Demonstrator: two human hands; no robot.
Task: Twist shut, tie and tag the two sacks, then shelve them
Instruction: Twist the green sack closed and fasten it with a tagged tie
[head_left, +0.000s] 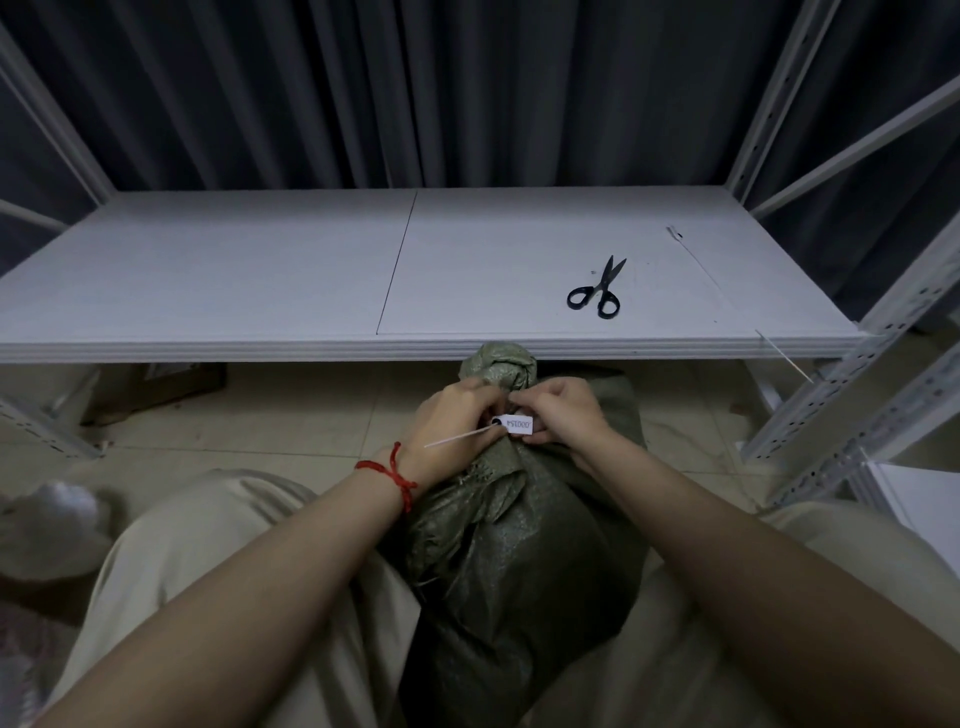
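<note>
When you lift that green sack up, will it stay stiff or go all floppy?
Probably floppy: the green sack is creased woven cloth, and its neck twists into a knob. It bulges full between the knees, so it is likely heavy and would sag. The weave looks rough, so it should hardly slip from the left hand.

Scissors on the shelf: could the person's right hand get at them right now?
Probably yes. The scissors lie on the shelf, on the side of the right hand, nothing over them. But that hand is pinching the tag on the sack and would have to let go first.
</note>
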